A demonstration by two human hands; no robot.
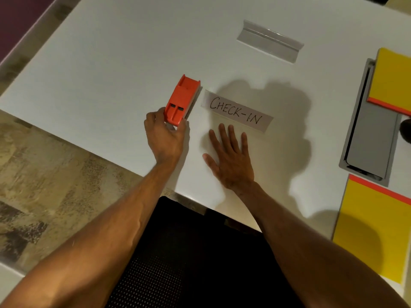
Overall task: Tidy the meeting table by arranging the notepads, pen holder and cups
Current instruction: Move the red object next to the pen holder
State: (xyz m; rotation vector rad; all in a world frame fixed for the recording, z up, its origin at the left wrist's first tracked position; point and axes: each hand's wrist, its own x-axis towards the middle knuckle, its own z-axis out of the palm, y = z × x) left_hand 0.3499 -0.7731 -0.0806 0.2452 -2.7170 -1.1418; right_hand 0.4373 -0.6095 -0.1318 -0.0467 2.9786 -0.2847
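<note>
An orange plastic holder (181,100) lies on its side on the white table (111,63), just left of a paper sign reading CHECK-IN (236,110). My left hand (165,134) grips the holder's near end. Flat on the table below the sign rests my right hand (229,156), fingers spread, holding nothing. Two yellow notepads with orange bands lie at the right edge, one far (392,78) and one near (373,230). No cups are visible.
A clear acrylic sign stand (270,41) lies further back. A grey recessed cable box (369,138) with an open lid sits between the notepads. A dark round object (405,131) shows at the right edge. A black mesh chair (189,252) stands below the table's near edge.
</note>
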